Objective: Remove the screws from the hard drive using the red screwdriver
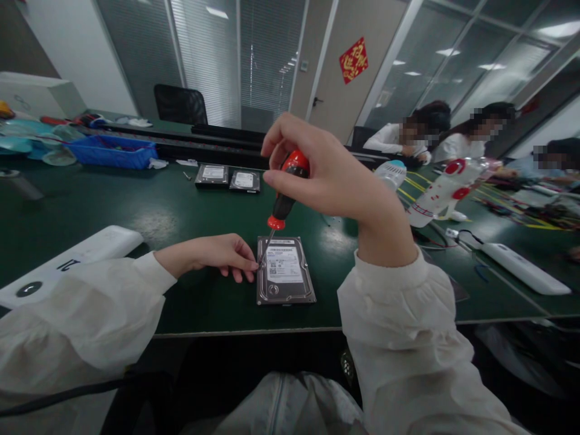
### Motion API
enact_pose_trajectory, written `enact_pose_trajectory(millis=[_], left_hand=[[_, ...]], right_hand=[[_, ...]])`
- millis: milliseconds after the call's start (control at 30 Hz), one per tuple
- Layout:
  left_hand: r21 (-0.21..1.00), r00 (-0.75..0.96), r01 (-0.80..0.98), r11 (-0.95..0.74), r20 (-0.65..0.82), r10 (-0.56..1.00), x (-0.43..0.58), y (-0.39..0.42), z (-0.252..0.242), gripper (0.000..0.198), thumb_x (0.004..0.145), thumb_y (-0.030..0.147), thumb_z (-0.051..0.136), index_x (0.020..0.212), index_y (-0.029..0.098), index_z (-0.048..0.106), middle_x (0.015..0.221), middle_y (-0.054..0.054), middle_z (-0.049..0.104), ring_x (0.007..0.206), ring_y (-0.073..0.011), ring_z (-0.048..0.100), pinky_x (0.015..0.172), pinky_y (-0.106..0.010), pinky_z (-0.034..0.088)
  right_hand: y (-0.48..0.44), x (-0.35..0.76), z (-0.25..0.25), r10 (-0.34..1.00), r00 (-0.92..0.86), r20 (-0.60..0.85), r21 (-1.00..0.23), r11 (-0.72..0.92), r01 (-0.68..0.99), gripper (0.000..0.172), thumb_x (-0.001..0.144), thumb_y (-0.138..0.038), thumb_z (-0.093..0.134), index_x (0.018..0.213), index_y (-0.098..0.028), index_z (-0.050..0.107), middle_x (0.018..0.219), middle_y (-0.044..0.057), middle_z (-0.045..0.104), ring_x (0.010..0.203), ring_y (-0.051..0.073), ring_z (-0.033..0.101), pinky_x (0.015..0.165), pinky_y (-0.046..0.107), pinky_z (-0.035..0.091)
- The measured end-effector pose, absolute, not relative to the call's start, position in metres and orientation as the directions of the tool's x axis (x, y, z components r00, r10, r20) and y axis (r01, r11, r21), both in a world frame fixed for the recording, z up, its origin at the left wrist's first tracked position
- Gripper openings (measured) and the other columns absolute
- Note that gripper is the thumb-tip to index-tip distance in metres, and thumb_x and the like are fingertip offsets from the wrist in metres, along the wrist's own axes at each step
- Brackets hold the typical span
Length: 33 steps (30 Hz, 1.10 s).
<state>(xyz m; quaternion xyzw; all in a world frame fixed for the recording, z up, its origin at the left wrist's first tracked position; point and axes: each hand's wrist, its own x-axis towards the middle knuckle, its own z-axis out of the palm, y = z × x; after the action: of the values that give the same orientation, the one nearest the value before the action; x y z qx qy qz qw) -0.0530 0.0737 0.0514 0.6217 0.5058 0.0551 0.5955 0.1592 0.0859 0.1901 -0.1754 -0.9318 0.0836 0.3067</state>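
A hard drive [285, 270] lies flat on the green table [136, 211], label side up, close to the front edge. My right hand [326, 175] is closed around the red and black handle of a screwdriver [285, 199], held nearly upright. Its tip meets the drive's left edge near the top corner. My left hand [222, 255] rests on the table beside the drive, its fingertips pinched together against the drive's left edge next to the screwdriver tip. Both arms wear white sleeves.
Two more hard drives [228, 177] lie farther back. A blue tray [111, 151] stands at the back left, a white flat device [63, 260] at the near left. White and red tools [441, 187], cables and a white bar [516, 266] lie to the right. Other people sit at the far right.
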Motion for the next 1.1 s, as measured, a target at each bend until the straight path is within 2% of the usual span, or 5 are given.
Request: enact_pose_trajectory(millis=[133,367,700,933,1100], left_hand=[[0.798,0.485,0.56,0.223,-0.534,0.692,-0.0532,0.0745,0.0506,0.045,0.063,0.058,0.085,0.082,0.019,0.076,0.088,-0.004,0.079,0.063,-0.0099,0.062,0.05,-0.02,0.034],[0.8,0.492,0.566,0.2,-0.523,0.696,-0.0546,0.075,0.0486,0.044,0.066,0.058,0.084,0.084,0.018,0.077,0.091,-0.006,0.08,0.063,-0.0104,0.063,0.05,-0.02,0.034],[0.792,0.478,0.571,0.216,-0.535,0.696,-0.053,0.0738,0.0508,0.043,0.065,0.057,0.085,0.083,0.019,0.077,0.089,-0.005,0.079,0.064,-0.0105,0.062,0.051,-0.021,0.034],[0.789,0.474,0.573,0.22,-0.539,0.696,-0.0523,0.0737,0.0515,0.043,0.065,0.056,0.084,0.084,0.018,0.076,0.089,-0.005,0.079,0.064,-0.0101,0.062,0.05,-0.02,0.034],[0.786,0.473,0.581,0.211,-0.538,0.698,-0.052,0.0736,0.052,0.044,0.065,0.058,0.084,0.084,0.018,0.077,0.09,-0.004,0.079,0.064,-0.0099,0.062,0.05,-0.02,0.034]], right_hand=[[0.0859,0.1601,0.1918,0.313,-0.8,0.513,-0.3,0.938,0.175,0.026,0.074,-0.013,0.057,0.098,-0.021,0.053,0.101,0.002,0.062,0.093,0.015,0.06,0.08,0.028,0.048],[0.088,0.1586,0.1902,0.343,-0.76,0.552,-0.241,0.938,0.249,0.007,0.086,-0.026,0.056,0.09,-0.02,0.054,0.092,0.001,0.063,0.086,0.014,0.06,0.083,0.031,0.049],[0.0862,0.1534,0.1856,0.323,-0.726,0.607,-0.254,0.945,0.208,0.013,0.086,-0.026,0.058,0.095,-0.021,0.05,0.098,0.001,0.061,0.086,0.014,0.058,0.081,0.029,0.049],[0.084,0.1605,0.1924,0.277,-0.812,0.513,-0.308,0.943,0.127,0.03,0.076,-0.016,0.062,0.102,-0.021,0.048,0.103,0.003,0.061,0.093,0.015,0.059,0.079,0.027,0.049],[0.0809,0.1593,0.192,0.298,-0.801,0.519,-0.242,0.95,0.197,0.017,0.084,-0.021,0.057,0.1,-0.02,0.051,0.106,0.004,0.061,0.093,0.015,0.059,0.082,0.029,0.048]])
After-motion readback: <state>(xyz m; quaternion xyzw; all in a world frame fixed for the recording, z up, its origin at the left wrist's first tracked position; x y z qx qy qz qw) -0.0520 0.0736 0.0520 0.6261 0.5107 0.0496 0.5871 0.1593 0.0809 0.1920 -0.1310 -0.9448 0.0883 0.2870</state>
